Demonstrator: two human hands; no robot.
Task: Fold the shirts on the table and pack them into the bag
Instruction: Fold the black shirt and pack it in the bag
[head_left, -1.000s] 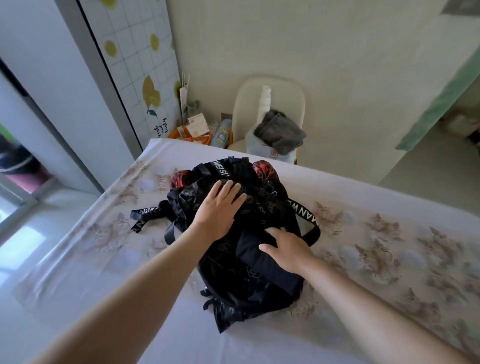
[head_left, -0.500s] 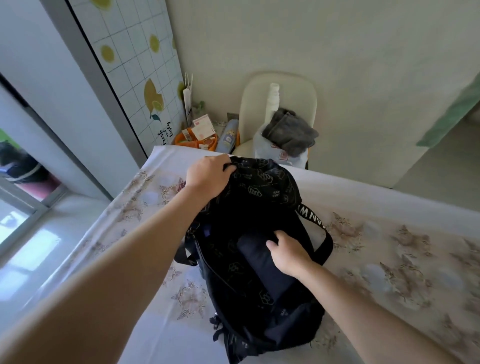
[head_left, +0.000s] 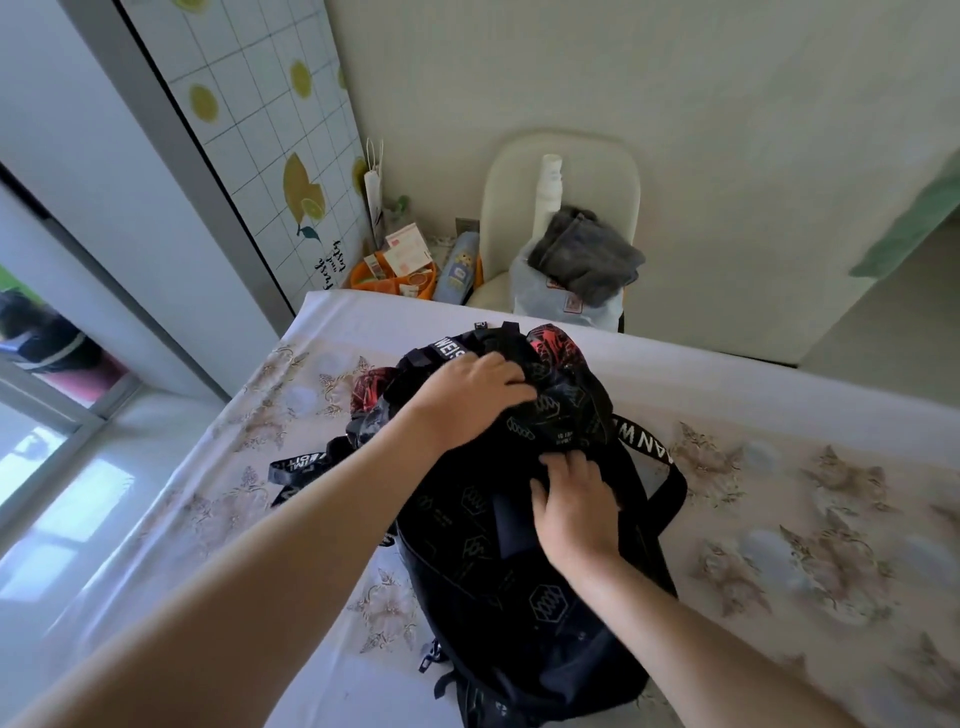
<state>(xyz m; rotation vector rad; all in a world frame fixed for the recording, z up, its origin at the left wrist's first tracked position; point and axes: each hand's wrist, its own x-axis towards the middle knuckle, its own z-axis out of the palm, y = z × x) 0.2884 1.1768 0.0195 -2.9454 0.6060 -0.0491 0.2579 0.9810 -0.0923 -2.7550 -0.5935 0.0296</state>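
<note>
- The left grip (head_left: 467, 400) is clenched on the gathered top flap of the bag (head_left: 519, 613), fingers curled over the fabric at the far end.
- The right grip (head_left: 576, 504) is released: the fingers lie extended on a dark folded shirt (head_left: 511, 525) at the bag mouth, pressing it inward.
- The bag lies on the bench (head_left: 779, 426), centre, with a lettered strap (head_left: 644, 447) trailing right.
- Step in hand, as judged: packing, with the shirt being seated in the bag.
- Next move calls for holding the flap up and clear while the shirt slides fully inside without unfolding.
- Hidden: the bag interior, most of the shirt and the right fingertips under the flap.
- No loose shirts show on the bench. The grey cloth (head_left: 587, 254) on the far chair (head_left: 566, 171) cannot be identified.
</note>
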